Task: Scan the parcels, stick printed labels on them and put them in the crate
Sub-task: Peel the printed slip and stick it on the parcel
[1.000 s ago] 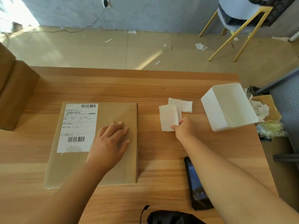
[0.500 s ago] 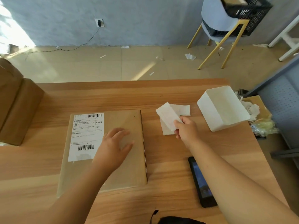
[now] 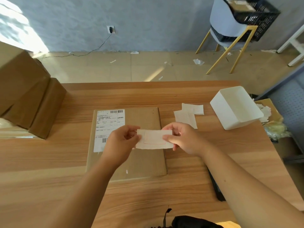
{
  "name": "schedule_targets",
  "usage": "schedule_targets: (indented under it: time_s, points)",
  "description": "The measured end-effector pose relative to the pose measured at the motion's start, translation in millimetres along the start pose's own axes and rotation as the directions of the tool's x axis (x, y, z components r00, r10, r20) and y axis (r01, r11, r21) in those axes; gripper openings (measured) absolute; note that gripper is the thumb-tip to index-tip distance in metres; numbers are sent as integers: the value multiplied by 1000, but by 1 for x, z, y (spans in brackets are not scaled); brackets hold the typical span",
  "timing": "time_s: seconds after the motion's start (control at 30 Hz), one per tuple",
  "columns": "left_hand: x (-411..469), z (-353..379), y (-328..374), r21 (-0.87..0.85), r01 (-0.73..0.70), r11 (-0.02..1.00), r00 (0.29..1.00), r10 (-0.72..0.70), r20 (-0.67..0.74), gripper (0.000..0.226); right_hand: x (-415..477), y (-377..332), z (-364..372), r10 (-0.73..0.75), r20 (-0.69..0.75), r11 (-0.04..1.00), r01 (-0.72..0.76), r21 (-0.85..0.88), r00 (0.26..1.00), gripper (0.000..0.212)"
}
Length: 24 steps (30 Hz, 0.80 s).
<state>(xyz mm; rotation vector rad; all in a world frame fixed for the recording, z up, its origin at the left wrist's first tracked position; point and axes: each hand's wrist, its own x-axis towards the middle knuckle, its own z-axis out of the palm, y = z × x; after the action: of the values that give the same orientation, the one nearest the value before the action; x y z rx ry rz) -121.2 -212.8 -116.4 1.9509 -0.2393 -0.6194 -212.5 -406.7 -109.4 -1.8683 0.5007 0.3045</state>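
Left hand (image 3: 121,143) and right hand (image 3: 185,139) pinch a red-outlined label (image 3: 153,141) over the parcel (image 3: 143,163); barcoded sticker (image 3: 108,122) at 10 o'clock, small print illegible.

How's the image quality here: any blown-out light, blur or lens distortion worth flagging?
Head view: sunlight blows out the wall at top left; wide-angle warp stretches the cardboard boxes at the left edge; small print on the shipping label of the parcel is too soft to read.

Left hand (image 3: 120,143), right hand (image 3: 185,139): pinch grips
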Motion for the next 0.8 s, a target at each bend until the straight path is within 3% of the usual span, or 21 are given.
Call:
schedule_targets:
  time_s: [0.1, 0.2, 0.4, 0.5, 0.6, 0.8]
  points:
    - [-4, -6, -5, -113, 41, 993, 999, -43, -20, 21, -3, -1, 8, -14, -194, 997, 29, 74, 981, 30]
    - [-8, -10, -6, -228, 64, 972, 996, -77, -49, 19, -8, -3, 20, -47, -280, 983, 95, 160, 959, 35]
    - [-15, -10, -5, -342, 90, 935, 995, -99, -9, 17, -11, -11, 48, -97, -201, 950, 151, 275, 975, 22]
    - [-19, -8, -3, -363, 98, 927, 995, -87, 47, 11, -9, -12, 52, -91, -260, 943, 167, 289, 961, 20]
    - [-22, -11, -1, -343, 78, 936, 996, -56, 75, 4, -10, -15, 50, -111, -279, 944, 189, 270, 954, 23]
    - [-22, -17, 0, -191, 51, 980, 995, -34, 92, 15, -12, -14, 42, -126, -261, 963, 181, 200, 957, 27]
